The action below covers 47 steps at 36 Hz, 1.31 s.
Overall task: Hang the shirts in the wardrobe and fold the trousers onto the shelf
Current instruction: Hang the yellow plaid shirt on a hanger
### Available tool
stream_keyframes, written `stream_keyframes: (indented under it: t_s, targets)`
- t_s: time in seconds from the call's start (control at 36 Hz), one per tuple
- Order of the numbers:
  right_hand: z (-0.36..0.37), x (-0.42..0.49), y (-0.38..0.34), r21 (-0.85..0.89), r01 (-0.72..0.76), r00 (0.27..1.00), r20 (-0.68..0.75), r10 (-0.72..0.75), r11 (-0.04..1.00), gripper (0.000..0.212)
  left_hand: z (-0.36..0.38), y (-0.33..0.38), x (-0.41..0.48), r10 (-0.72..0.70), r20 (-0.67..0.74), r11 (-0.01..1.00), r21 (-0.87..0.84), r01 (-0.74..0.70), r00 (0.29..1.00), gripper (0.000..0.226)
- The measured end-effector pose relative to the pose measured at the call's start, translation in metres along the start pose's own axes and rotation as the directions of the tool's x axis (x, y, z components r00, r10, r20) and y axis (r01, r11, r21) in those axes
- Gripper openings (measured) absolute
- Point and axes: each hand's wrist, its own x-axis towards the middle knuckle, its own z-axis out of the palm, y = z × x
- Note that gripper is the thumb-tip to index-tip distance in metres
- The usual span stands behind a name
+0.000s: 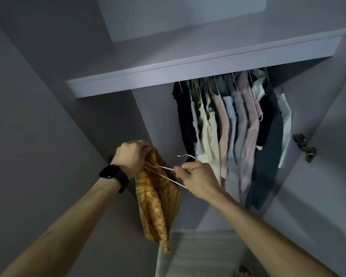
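Right now my left hand (131, 154) is bunched tight around the top of the orange-and-yellow checked shirt (158, 200), fingers curled into the cloth. The rest of the shirt hangs straight down below my fist, in front of the wardrobe's left inner panel (148, 108). My right hand (196, 177) pinches the thin silver wire hanger (164, 168) near its neck, thumb and fingers closed on the metal. Its hook points up and left just above my knuckles, and one arm of the wire reaches across into the shirt's opening by my left hand.

A black smartwatch (114, 174) sits on my left wrist.

Above, the front edge of the thick white shelf (188, 70) runs across and hides the rail. Under it, the row of hung garments (238, 124), dark, cream, pink, grey and striped, is packed toward the right side. A bare gap lies between the black garment at the row's left end and the left panel. A dark metal hinge (305, 144) is fixed on the right-hand door. Both my hands are below and left of the row, apart from it.
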Motion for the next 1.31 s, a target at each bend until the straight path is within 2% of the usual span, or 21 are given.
stream_keyframes:
  t_s: [0.08,0.14,0.19,0.28,0.39,0.44,0.5,0.61,0.69,0.75,0.81,0.86,0.89,0.92,0.94,1.0,1.03,1.08,1.19,1.31]
  targets:
    - [0.01,0.014,-0.007,-0.078,-0.018,0.996,0.085,0.025,0.997,0.04,-0.001,0.002,-0.005,0.043,-0.034,0.998,-0.037,-0.044,0.999,0.025]
    - [0.013,0.022,-0.013,-0.048,-0.041,0.992,0.118,0.046,0.998,0.037,-0.001,-0.002,-0.009,0.077,0.005,0.997,-0.028,-0.077,0.997,0.024]
    - [0.012,0.027,-0.02,0.03,-0.044,0.996,0.082,0.042,0.999,0.034,0.001,-0.006,-0.015,0.117,0.082,0.993,-0.041,-0.114,0.99,0.021]
    - [0.011,0.031,-0.025,0.109,-0.025,1.0,0.005,0.025,0.994,0.032,0.0,-0.008,-0.025,0.105,0.105,0.985,-0.147,-0.089,0.989,0.021]
    - [0.012,0.037,-0.022,0.079,0.033,0.999,-0.01,-0.032,0.996,0.034,-0.014,-0.003,-0.023,0.099,0.233,0.989,-0.133,-0.07,0.967,0.04]
    - [0.008,0.041,-0.021,0.045,0.061,0.997,-0.038,-0.06,0.997,0.038,-0.019,-0.003,-0.02,0.115,0.297,0.988,-0.131,-0.079,0.948,0.042]
    - [0.003,0.042,-0.023,0.054,0.065,0.997,-0.036,-0.063,0.996,0.035,-0.019,-0.005,-0.017,0.15,0.294,0.988,-0.075,-0.133,0.944,0.038]
    - [-0.002,0.045,-0.037,0.097,0.08,0.996,-0.037,-0.077,0.992,0.031,-0.018,0.0,-0.011,0.205,0.214,0.951,0.186,-0.245,0.955,0.035]
    - [-0.008,0.048,-0.041,0.063,0.117,0.986,-0.13,-0.108,0.991,0.021,-0.018,0.01,-0.007,0.23,0.149,0.932,0.252,-0.262,0.962,0.039]
    - [-0.013,0.046,-0.034,-0.022,0.208,0.934,-0.293,-0.205,0.978,0.025,-0.018,0.011,-0.003,0.183,0.108,0.961,0.19,-0.201,0.977,0.039]
    - [-0.014,0.037,-0.022,-0.131,0.319,0.81,-0.477,-0.341,0.939,0.039,-0.018,0.008,0.0,0.139,0.046,0.977,0.159,-0.145,0.989,0.039]
    - [-0.009,0.018,-0.009,-0.183,0.403,0.694,-0.578,-0.43,0.897,0.032,-0.019,0.007,0.002,0.106,-0.017,0.987,0.125,-0.103,0.994,0.039]
    - [-0.004,0.01,-0.002,-0.199,0.428,0.676,-0.576,-0.459,0.882,0.026,-0.021,0.007,0.004,0.098,-0.05,0.99,0.106,-0.093,0.994,0.038]
    - [0.002,0.003,0.007,-0.195,0.417,0.709,-0.541,-0.452,0.888,0.025,-0.023,0.007,0.005,0.093,-0.075,0.992,0.089,-0.086,0.993,0.037]
    - [0.008,-0.001,0.015,-0.178,0.362,0.782,-0.475,-0.402,0.915,0.027,-0.027,0.009,0.007,0.091,-0.097,0.994,0.077,-0.084,0.991,0.037]
    - [0.021,-0.001,0.024,-0.181,0.17,0.937,-0.274,-0.215,0.969,0.04,-0.035,0.012,0.009,0.097,-0.13,0.994,0.054,-0.091,0.987,0.037]
    - [0.028,0.002,0.029,-0.211,0.078,0.977,-0.18,-0.117,0.974,0.047,-0.04,0.014,0.009,0.103,-0.151,0.994,0.047,-0.097,0.983,0.037]
    - [0.04,0.007,0.032,-0.298,0.016,0.993,-0.109,-0.051,0.954,0.051,-0.048,0.016,0.007,0.11,-0.19,0.994,0.04,-0.104,0.976,0.038]
    - [0.053,0.01,0.03,-0.428,0.101,0.978,-0.122,-0.168,0.898,0.035,-0.065,0.007,-0.006,0.113,-0.258,0.993,0.067,-0.099,0.959,0.038]
    - [0.033,0.018,0.029,-0.48,0.101,0.976,-0.122,-0.181,0.872,0.03,-0.08,-0.019,-0.023,0.064,-0.258,0.995,0.096,-0.041,0.964,0.039]
